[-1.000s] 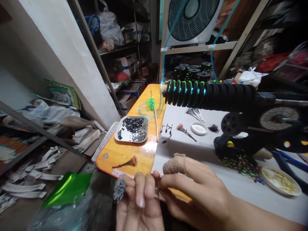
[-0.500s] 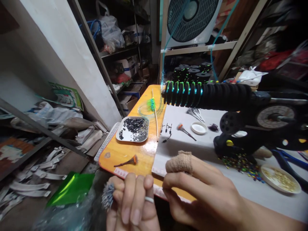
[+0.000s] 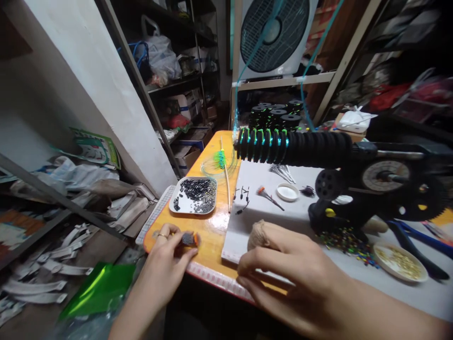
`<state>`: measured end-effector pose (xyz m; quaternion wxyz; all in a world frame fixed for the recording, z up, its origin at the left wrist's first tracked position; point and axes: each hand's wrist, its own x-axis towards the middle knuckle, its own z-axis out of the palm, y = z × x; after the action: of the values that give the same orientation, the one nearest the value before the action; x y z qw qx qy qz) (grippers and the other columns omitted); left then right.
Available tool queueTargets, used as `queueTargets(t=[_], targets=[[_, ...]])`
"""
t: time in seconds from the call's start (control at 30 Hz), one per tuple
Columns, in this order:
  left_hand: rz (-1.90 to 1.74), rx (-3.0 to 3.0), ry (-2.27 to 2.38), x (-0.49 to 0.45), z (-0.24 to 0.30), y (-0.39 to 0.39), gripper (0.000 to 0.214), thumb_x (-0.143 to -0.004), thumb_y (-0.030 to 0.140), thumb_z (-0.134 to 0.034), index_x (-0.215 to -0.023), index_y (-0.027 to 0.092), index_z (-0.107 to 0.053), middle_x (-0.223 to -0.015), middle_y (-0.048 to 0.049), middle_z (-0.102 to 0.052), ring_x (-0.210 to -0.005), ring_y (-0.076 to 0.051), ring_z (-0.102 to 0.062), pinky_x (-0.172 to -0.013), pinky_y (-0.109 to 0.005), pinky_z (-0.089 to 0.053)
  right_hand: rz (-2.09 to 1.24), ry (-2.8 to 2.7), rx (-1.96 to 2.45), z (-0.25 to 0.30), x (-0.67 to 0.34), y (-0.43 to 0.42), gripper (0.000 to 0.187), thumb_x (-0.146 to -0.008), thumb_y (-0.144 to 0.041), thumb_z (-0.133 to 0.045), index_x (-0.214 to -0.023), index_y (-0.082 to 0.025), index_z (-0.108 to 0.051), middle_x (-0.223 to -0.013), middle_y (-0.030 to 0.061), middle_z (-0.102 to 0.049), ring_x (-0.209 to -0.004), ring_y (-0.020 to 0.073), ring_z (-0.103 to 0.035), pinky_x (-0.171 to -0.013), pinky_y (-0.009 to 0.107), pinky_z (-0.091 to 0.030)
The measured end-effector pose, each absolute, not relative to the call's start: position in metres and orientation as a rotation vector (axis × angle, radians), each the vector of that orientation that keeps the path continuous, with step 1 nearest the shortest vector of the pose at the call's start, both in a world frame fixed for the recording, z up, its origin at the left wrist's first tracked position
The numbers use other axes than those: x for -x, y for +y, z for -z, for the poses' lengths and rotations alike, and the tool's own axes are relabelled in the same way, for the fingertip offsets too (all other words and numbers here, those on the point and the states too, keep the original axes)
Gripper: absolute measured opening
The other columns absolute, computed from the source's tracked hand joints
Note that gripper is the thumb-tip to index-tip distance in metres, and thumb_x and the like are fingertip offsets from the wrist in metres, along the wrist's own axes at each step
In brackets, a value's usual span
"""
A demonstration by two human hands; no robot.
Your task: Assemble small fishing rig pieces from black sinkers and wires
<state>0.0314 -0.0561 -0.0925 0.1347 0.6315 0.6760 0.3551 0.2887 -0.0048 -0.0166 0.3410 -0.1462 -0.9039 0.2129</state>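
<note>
My left hand reaches over the front corner of the wooden table. Its thumb and fingers close on a small bundle of thin dark strands with an orange part; the bundle's stem is hidden by the fingers. My right hand hangs above the front edge, with tan tape round one finger. Its fingers are curled and the tips pinched together; what they hold, if anything, is hidden. A similar orange-banded bundle lies on the white board, close to several short black pieces.
A white tray of black tubes and small metal bits stands on the wooden table. Behind it lies a stick with green strands. A black machine carries a ribbed roller. Coloured beads and a dish sit right.
My left hand has turned over and moved forward onto the table, closing on the orange-banded bundle there. The grey bundle seen in it before no longer shows. My right hand stays nearly in place.
</note>
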Motion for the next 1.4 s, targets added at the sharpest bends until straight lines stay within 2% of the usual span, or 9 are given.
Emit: queueTargets(t=[0.07, 0.2, 0.37, 0.57, 0.67, 0.83, 1.03, 1.2, 1.4], targets=[[-1.041, -1.854, 1.964, -0.032, 0.093, -0.052, 0.013, -0.082, 0.031, -0.071, -0.073, 0.022, -0.073, -0.089, -0.0080, -0.062, -0.078, -0.025, -0.063, -0.073, -0.034, -0.047, -0.598, -2.319, 0.365, 0.022, -0.289, -0.003, 0.014, -0.090, -0.007, -0.060, -0.091, -0.018, -0.069, -0.074, 0.0009, -0.051, -0.067, 0.0136, -0.048, -0.055, 0.024, -0.037], [-1.263, -1.558, 1.936, -0.060, 0.083, -0.061, 0.019, -0.085, 0.040, -0.069, -0.081, 0.022, -0.072, -0.084, -0.0056, -0.072, -0.080, -0.024, -0.066, -0.072, -0.030, -0.049, -0.715, -2.236, 0.354, 0.030, -0.290, 0.000, 0.012, -0.092, -0.010, -0.065, -0.096, -0.016, -0.074, -0.075, 0.0005, -0.051, -0.067, 0.0120, -0.047, -0.057, 0.022, -0.039], [-1.698, -0.794, 1.522, -0.115, 0.085, -0.075, 0.031, -0.074, 0.049, -0.081, -0.074, 0.020, -0.068, -0.068, -0.0002, -0.068, -0.067, -0.017, -0.065, -0.064, -0.024, -0.053, -0.849, -2.047, 0.397, 0.037, -0.282, 0.003, 0.010, -0.090, -0.010, -0.067, -0.091, -0.011, -0.076, -0.077, 0.0049, -0.062, -0.070, 0.0118, -0.054, -0.060, 0.021, -0.043], [-1.869, -0.563, 1.382, -0.147, 0.091, -0.074, 0.032, -0.063, 0.044, -0.090, -0.074, 0.023, -0.069, -0.067, 0.0041, -0.067, -0.060, -0.012, -0.062, -0.056, -0.017, -0.051, -0.879, -1.975, 0.447, 0.045, -0.278, 0.005, 0.010, -0.089, -0.013, -0.071, -0.091, -0.008, -0.079, -0.074, 0.0075, -0.066, -0.067, 0.0129, -0.058, -0.058, 0.023, -0.044], [-1.931, -0.646, 1.360, -0.152, 0.084, -0.072, 0.029, -0.062, 0.038, -0.092, -0.065, 0.022, -0.067, -0.063, 0.0063, -0.063, -0.061, -0.009, -0.060, -0.059, -0.012, -0.050, -0.926, -1.956, 0.445, 0.044, -0.279, 0.005, 0.011, -0.089, -0.014, -0.071, -0.090, -0.008, -0.079, -0.074, 0.0084, -0.067, -0.068, 0.0135, -0.060, -0.059, 0.023, -0.046], [-1.982, -0.747, 1.280, -0.154, 0.075, -0.071, 0.027, -0.062, 0.033, -0.092, -0.061, 0.023, -0.067, -0.064, 0.0058, -0.068, -0.061, -0.010, -0.062, -0.062, -0.015, -0.051, -0.969, -1.970, 0.488, 0.040, -0.279, 0.003, 0.007, -0.081, -0.005, -0.071, -0.081, -0.010, -0.076, -0.069, 0.0037, -0.065, -0.063, 0.0103, -0.055, -0.055, 0.020, -0.041], [-1.824, -0.556, 1.523, -0.159, 0.076, -0.076, 0.040, -0.054, 0.052, -0.092, -0.072, 0.022, -0.075, -0.067, 0.0014, -0.072, -0.065, -0.014, -0.067, -0.063, -0.017, -0.053, -0.905, -1.967, 0.475, 0.045, -0.279, -0.001, 0.011, -0.078, -0.002, -0.070, -0.080, -0.012, -0.070, -0.070, 0.0003, -0.061, -0.065, 0.0089, -0.053, -0.057, 0.019, -0.041], [-1.870, -0.514, 1.333, -0.155, 0.082, -0.080, 0.034, -0.066, 0.050, -0.087, -0.066, 0.020, -0.069, -0.063, 0.0028, -0.062, -0.061, -0.012, -0.057, -0.058, -0.017, -0.049, -0.870, -2.012, 0.439, 0.045, -0.281, 0.000, 0.007, -0.087, -0.008, -0.068, -0.086, -0.011, -0.074, -0.073, 0.0031, -0.061, -0.068, 0.0106, -0.054, -0.059, 0.021, -0.042], [-2.016, -0.676, 1.570, -0.146, 0.083, -0.084, 0.031, -0.076, 0.046, -0.081, -0.065, 0.023, -0.063, -0.063, 0.0054, -0.059, -0.064, -0.011, -0.054, -0.062, -0.016, -0.044, -0.815, -2.144, 0.404, 0.044, -0.281, 0.001, 0.008, -0.088, -0.008, -0.067, -0.088, -0.012, -0.074, -0.081, 0.0069, -0.063, -0.079, 0.0141, -0.056, -0.064, 0.023, -0.043]])
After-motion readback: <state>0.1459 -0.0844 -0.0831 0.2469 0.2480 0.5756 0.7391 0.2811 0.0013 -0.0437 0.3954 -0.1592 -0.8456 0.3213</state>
